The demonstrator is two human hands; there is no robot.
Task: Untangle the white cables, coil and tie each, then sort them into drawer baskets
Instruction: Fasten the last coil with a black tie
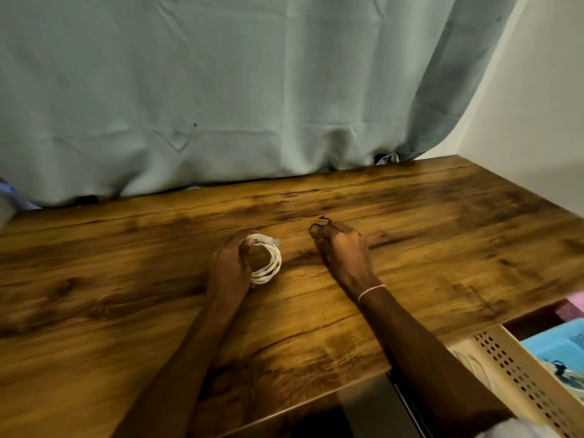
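Note:
A white cable (271, 261) wound into a small coil rests on the wooden desk (126, 279), its clear plug end pointing right at the top. My left hand (228, 267) grips the coil's left side. To the right, my right hand (343, 248) is closed, pinching a thin black twist tie (319, 223) that curls out past the fingertips just above the desk. The two hands are a short way apart.
A grey-green curtain (221, 90) hangs along the desk's back edge. At the lower right an open drawer holds a beige perforated basket (518, 374), a blue basket (556, 346) and something pink (575, 306). A white wall (537, 121) stands at the right.

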